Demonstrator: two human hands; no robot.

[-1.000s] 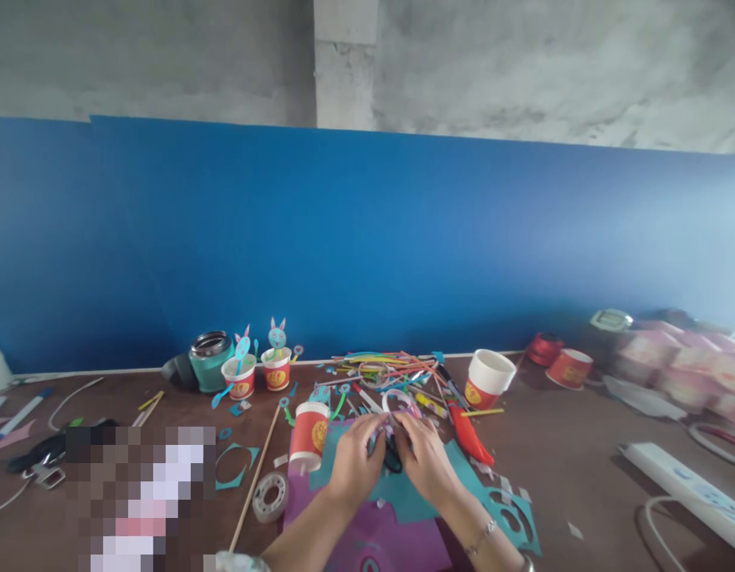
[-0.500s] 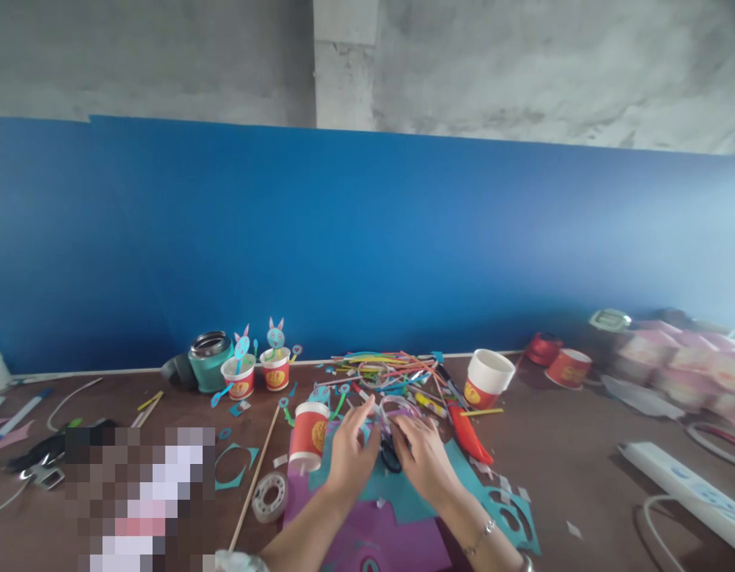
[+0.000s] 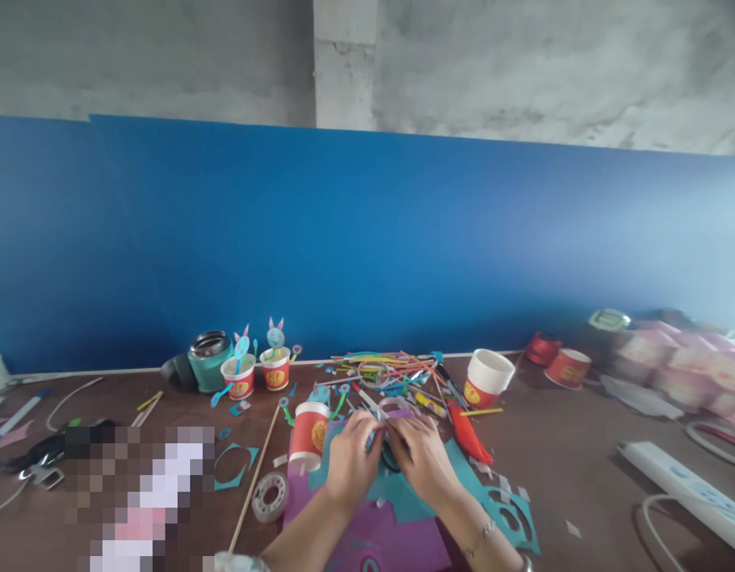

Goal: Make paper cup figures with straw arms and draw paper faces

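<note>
My left hand (image 3: 353, 454) and my right hand (image 3: 422, 454) meet above teal paper (image 3: 415, 508) and purple paper (image 3: 367, 532). Their fingertips are pinched close together; whatever small thing lies between them cannot be made out. Just under the fingers, dark-handled scissors (image 3: 391, 461) show in part. Left of my left hand is a red and white paper cup (image 3: 304, 437) with a teal paper figure (image 3: 321, 392) behind its top. A roll of clear tape (image 3: 270, 496) lies nearer to me. Beyond the hands is a pile of coloured pipe cleaners (image 3: 391, 369).
Two cups with rabbit figures (image 3: 276, 369) stand by a teal flask (image 3: 210, 365) at the back left. A wooden stick (image 3: 255, 477) lies left of the tape. To the right are stacked paper cups (image 3: 488, 377), a red pouch-like thing (image 3: 470, 435) and a white power strip (image 3: 689, 488).
My left fingers, raised and partly spread before, have curled down to a pinch against the right fingertips. My right hand has barely moved.
</note>
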